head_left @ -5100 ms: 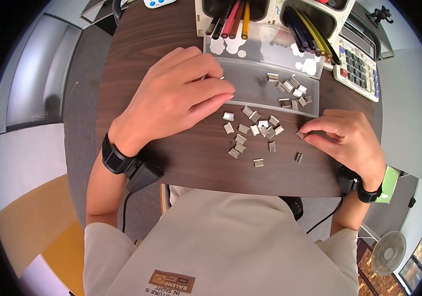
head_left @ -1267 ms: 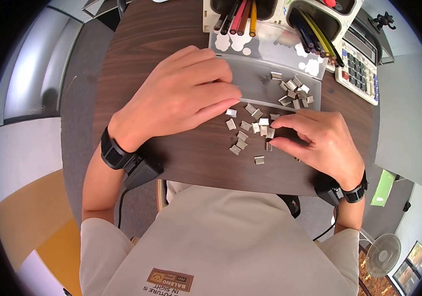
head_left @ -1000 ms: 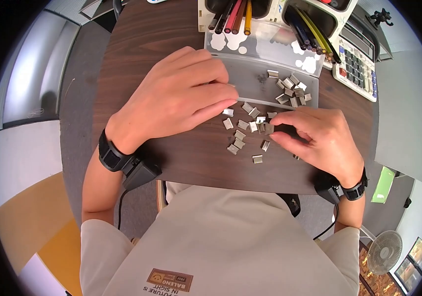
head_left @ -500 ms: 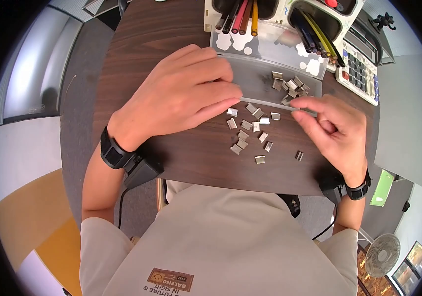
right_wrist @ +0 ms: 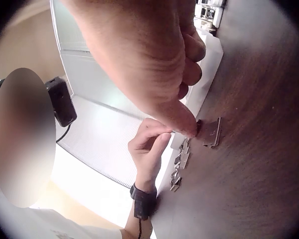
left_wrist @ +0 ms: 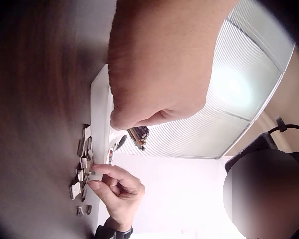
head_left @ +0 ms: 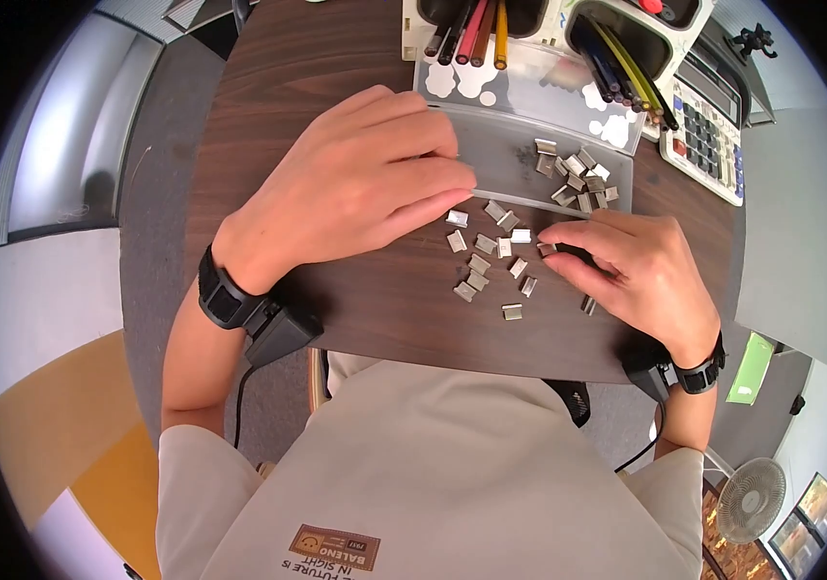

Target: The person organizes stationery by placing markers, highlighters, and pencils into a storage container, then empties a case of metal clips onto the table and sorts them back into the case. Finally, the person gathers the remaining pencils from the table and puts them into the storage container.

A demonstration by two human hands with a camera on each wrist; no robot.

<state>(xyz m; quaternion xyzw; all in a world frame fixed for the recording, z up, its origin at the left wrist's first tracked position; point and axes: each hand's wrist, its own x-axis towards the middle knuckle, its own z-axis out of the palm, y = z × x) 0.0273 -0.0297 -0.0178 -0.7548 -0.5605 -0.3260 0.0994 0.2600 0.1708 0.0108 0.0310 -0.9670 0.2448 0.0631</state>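
Small silvery slide-on paper clips (head_left: 478,262) lie scattered on the dark wooden table in the head view. Several more clips (head_left: 576,166) sit heaped at the right end of a shallow clear plastic tray (head_left: 495,191). My right hand (head_left: 640,266) pinches one clip (head_left: 547,249) between thumb and index finger, low at the right side of the scattered group. My left hand (head_left: 360,174) lies across the tray's left end, thumb and index finger closed at its front wall; its other fingers are curled. A lone clip (right_wrist: 213,133) lies under the right hand in the right wrist view.
Behind the tray its clear lid (head_left: 520,97) with white blotches lies folded back. A white organizer (head_left: 551,29) holds colored pencils (head_left: 476,34). A calculator (head_left: 703,140) stands at the right. The table's front edge runs close to the person's body.
My right hand took a clip from the scattered group, moved to the tray's right end, then came back and pinched another clip. Fewer clips lie on the table; the left hand stays put.
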